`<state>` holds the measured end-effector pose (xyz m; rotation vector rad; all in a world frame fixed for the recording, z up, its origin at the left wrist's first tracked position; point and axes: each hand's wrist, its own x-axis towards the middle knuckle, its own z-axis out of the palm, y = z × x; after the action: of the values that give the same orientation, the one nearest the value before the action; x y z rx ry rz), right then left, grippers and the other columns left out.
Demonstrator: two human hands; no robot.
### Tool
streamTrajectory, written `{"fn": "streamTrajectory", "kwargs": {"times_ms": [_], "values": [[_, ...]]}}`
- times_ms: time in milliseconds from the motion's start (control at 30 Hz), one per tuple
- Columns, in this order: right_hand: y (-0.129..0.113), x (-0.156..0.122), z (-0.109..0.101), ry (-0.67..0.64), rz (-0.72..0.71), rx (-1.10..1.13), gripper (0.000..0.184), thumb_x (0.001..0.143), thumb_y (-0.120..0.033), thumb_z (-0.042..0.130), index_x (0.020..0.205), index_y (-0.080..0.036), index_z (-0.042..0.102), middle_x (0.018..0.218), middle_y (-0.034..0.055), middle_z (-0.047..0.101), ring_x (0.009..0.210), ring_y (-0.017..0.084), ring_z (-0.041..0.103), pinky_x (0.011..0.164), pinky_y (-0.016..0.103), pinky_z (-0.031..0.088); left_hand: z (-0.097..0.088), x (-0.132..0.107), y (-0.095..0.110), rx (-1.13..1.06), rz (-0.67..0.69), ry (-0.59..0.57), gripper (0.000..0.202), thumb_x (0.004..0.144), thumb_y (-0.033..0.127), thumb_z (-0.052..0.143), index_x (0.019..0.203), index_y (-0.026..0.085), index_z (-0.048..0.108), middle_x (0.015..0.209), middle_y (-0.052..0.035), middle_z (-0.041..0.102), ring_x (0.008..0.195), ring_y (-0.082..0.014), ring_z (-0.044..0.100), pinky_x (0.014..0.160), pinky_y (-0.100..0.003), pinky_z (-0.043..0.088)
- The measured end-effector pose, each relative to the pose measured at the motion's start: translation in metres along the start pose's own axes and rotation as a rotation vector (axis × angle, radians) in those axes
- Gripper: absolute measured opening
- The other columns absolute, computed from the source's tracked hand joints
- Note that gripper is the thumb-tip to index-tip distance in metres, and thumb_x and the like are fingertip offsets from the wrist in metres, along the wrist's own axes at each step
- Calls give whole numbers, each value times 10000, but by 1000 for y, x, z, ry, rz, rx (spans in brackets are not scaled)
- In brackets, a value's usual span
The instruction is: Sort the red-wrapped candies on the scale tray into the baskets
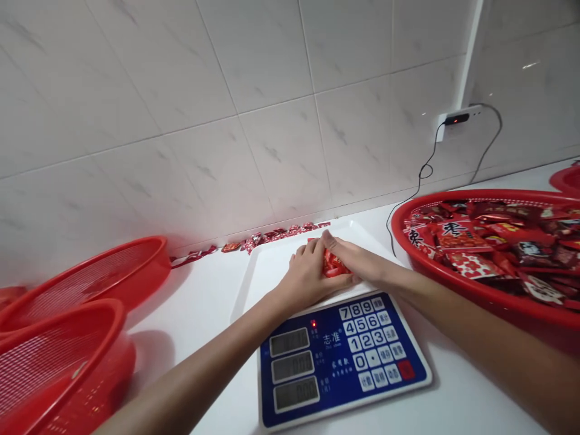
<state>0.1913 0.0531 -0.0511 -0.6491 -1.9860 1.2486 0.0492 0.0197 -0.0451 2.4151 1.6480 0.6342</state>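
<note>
One bunch of red snack packets (334, 266) | left hand (308, 272) and right hand (348, 257) closed narrowly around it, on white tray (267, 266) | digital scale (344, 362) at 6 o'clock | row of packets (267, 240) at 12 o'clock | packet-filled red basket (453, 291) at 3 o'clock | red mesh baskets (90, 284) at 8 o'clock | white surface (203, 290) beneath

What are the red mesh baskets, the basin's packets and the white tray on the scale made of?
The red mesh baskets look like moulded glossy plastic: smooth sheen, even holes. The packets seem foil-type film, crinkled and shiny. The white tray looks like smooth plastic, though enamel can't be ruled out.
</note>
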Motion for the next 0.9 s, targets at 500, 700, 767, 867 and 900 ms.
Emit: {"fn": "streamTrajectory", "kwargs": {"times_ms": [500,700,767,867,900], "values": [[-13,-43,-30,305,133,-18,355,976,-453,447,1237,-246,571,1424,83,518,1335,233,458,1126,440,336,-30,7,-12,-142,-135,8,320,785,499,642,874,195,688,1001,-74,670,871,-264,629,810,-412,498],[-20,-36,-28,227,178,-188,366,926,-420,542,1240,-239,584,1395,95,543,1288,283,505,1071,487,396,-51,-11,-23,-237,-247,30,429,754,516,664,1085,245,689,1223,-66,668,1099,-310,622,860,-390,528],[-17,-34,-24,194,169,-285,408,898,-427,572,1250,-223,588,1415,96,524,1294,297,495,1079,493,388,-57,-19,-28,-276,-287,49,507,734,524,688,1153,240,671,1287,-80,639,1160,-326,593,916,-419,510],[-12,-27,-19,128,139,-365,495,874,-416,589,1306,-175,563,1430,124,504,1300,296,489,1079,460,396,-64,-29,-34,-394,-321,41,540,738,517,692,1185,215,659,1243,-100,667,1153,-332,603,940,-448,499],[-11,-24,-18,97,134,-377,512,872,-412,585,1319,-165,555,1428,133,504,1299,295,491,1074,448,402,-66,-32,-35,-414,-339,49,524,734,513,698,1161,210,671,1206,-101,686,1136,-333,614,932,-446,504]]}}
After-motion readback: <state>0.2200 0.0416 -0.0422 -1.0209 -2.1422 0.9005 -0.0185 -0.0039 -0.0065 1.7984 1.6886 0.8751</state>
